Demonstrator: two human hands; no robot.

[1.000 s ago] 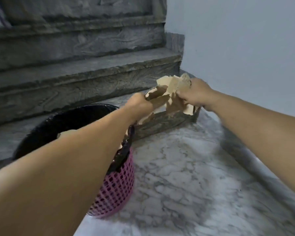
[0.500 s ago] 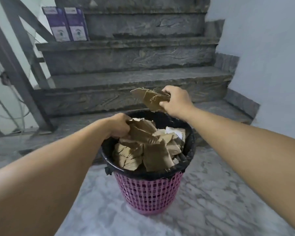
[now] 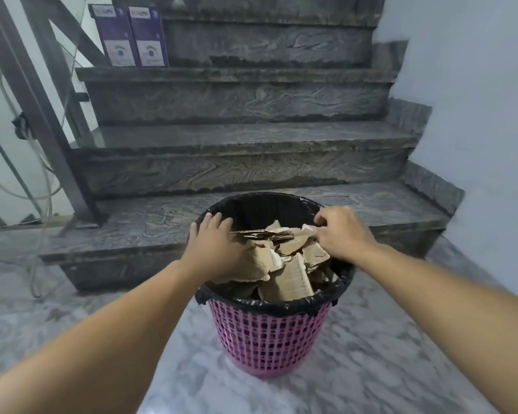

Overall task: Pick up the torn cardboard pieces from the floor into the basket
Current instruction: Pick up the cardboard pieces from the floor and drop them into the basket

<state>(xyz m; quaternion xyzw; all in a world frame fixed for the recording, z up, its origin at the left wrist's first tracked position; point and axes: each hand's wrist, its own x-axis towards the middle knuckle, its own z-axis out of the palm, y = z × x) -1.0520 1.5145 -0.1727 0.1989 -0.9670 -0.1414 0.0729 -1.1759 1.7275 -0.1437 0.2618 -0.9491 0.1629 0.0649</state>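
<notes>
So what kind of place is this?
Probably the foot of an indoor stairwell: grey stone steps rise ahead, a metal railing post stands at left, and the pink basket sits on a marble floor.

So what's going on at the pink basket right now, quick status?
Left hand flat, pressing the cardboard pieces down. Right hand pinching a piece at the far rim. Pink basket heaped full. No cardboard visible on the floor.
</notes>
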